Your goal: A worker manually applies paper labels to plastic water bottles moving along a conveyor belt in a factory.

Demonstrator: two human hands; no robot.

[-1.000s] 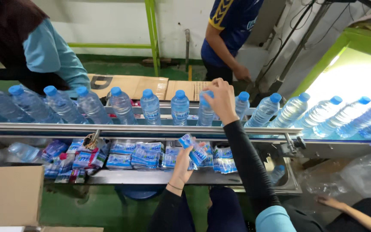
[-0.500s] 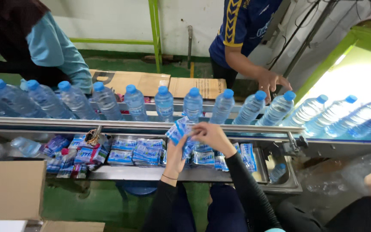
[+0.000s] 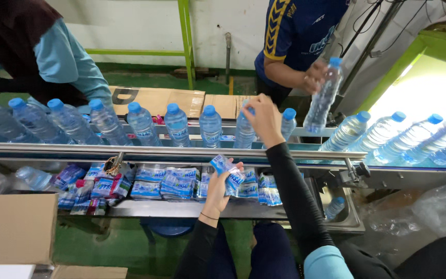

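Two hands | left (image 3: 222,182) grips labels (image 3: 229,174) | right (image 3: 264,120) seemingly grips bottle (image 3: 245,132) | conveyor (image 3: 156,152)

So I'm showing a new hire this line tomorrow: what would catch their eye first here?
First, the row of clear bottles with blue caps, running across the conveyor. Then the right hand reaching over the rail to a bottle's top while the left hand holds a stack of blue labels above the tray. Across the line, another person's hand lifts one bottle clear of the row.
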